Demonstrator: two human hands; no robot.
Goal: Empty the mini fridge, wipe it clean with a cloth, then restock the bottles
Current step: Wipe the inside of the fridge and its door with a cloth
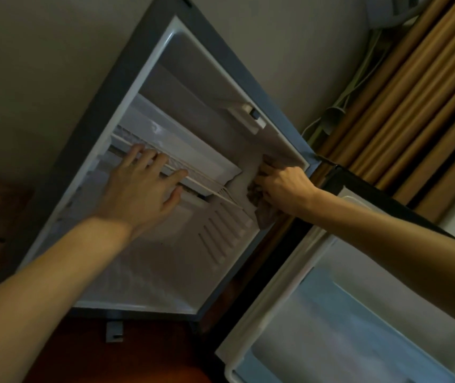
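cloth (262, 205) pressed by right hand (281, 186) at fridge wall (251, 150)

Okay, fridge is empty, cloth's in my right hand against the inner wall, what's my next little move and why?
Probably drag the crumpled brownish cloth further along the white right inner wall of the open mini fridge. Your right hand grips it against that wall beside the white wire shelf, which your left hand rests on, and no bottles show inside.
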